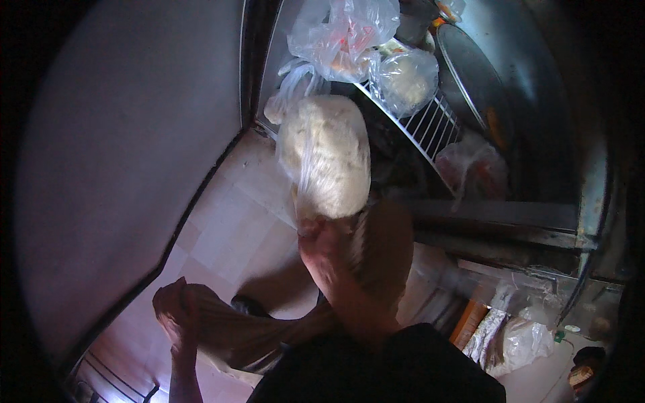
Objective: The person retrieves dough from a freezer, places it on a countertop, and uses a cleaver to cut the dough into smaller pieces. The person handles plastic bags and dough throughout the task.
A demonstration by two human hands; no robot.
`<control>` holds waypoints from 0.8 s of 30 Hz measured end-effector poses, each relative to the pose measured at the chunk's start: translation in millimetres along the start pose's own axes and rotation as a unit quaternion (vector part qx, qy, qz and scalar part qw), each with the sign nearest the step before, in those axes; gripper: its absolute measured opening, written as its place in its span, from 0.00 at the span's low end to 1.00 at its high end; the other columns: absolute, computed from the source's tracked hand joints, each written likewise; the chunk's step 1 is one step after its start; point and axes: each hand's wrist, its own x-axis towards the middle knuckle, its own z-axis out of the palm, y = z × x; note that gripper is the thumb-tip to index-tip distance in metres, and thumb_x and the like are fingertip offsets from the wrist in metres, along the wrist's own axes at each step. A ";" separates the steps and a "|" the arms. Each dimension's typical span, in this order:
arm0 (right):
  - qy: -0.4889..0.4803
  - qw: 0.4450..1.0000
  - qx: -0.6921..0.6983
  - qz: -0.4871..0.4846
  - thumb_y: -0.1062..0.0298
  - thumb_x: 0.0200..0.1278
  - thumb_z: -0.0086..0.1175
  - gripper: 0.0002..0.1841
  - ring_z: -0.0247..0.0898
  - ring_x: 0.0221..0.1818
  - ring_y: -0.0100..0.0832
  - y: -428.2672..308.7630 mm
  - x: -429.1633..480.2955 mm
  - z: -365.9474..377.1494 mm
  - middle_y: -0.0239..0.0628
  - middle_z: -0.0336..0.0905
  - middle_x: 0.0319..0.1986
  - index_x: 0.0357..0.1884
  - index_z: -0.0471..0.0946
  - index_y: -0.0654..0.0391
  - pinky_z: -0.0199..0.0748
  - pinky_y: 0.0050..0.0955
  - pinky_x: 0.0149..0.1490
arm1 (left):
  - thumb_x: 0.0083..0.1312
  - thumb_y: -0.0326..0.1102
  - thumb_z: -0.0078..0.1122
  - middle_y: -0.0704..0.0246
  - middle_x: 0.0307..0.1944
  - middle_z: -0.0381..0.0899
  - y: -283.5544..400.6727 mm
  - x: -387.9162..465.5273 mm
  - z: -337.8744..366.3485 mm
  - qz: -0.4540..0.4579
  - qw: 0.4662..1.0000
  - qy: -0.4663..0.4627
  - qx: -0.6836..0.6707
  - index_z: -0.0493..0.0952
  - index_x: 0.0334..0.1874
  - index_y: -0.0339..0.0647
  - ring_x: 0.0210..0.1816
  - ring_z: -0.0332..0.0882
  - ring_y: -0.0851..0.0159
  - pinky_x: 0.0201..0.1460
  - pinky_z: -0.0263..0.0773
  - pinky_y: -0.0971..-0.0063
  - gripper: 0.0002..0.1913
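Observation:
My right hand (325,244) grips the gathered end of a clear plastic bag (305,176). A large pale, rounded mass, perhaps bread or dough (335,151), fills the bag, held up before an open refrigerator. My left hand (174,312) is beside my bent left knee (206,302); its fingers look curled, and whether anything is in them is not visible. Beyond the held bag, a knotted plastic bag (297,83) and a bigger clear bag with red print (347,40) are at the refrigerator's opening.
The refrigerator door (136,136) stands open on the left. Inside, a white wire shelf (428,128) bears a bag of pale food (405,83); a round lid or tray (471,75) leans behind. Another bag (473,169) is lower right. Plastic-wrapped things (524,337) lie at the right, outside.

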 end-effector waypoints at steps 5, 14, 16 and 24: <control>0.112 0.988 -0.107 -0.009 0.61 0.71 0.45 0.11 0.77 0.36 0.26 6.5 -7.7 -59.4 0.28 0.80 0.37 0.49 0.77 0.48 0.73 0.25 0.37 | 0.69 0.34 0.52 0.59 0.39 0.82 5.2 9.3 4.8 -0.002 1.000 -0.015 -0.010 0.81 0.43 0.37 0.43 0.77 0.52 0.53 0.69 0.58 0.10; 0.115 0.929 -0.350 0.032 0.51 0.74 0.46 0.19 0.74 0.32 0.28 -27.7 -50.2 -110.6 0.32 0.79 0.33 0.51 0.76 0.55 0.71 0.31 0.41 | 0.64 0.38 0.57 0.61 0.36 0.83 14.4 4.6 -6.5 0.013 0.997 -0.030 -0.071 0.81 0.41 0.38 0.39 0.79 0.52 0.49 0.72 0.57 0.11; 0.006 0.863 -0.502 0.051 0.50 0.73 0.48 0.18 0.74 0.32 0.28 -15.8 -46.3 -97.2 0.31 0.79 0.31 0.49 0.76 0.55 0.70 0.32 0.41 | 0.64 0.38 0.57 0.61 0.35 0.83 18.9 1.7 -13.5 0.002 0.997 -0.029 -0.076 0.81 0.39 0.39 0.39 0.79 0.53 0.48 0.72 0.57 0.10; -0.372 0.429 -0.722 -0.395 0.66 0.67 0.52 0.09 0.69 0.23 0.48 50.7 -50.2 -86.5 0.49 0.74 0.22 0.43 0.77 0.58 0.66 0.48 0.32 | 0.63 0.38 0.57 0.62 0.37 0.82 21.6 -26.8 -36.1 -0.027 0.996 -0.060 -0.056 0.81 0.38 0.42 0.41 0.79 0.53 0.52 0.71 0.58 0.09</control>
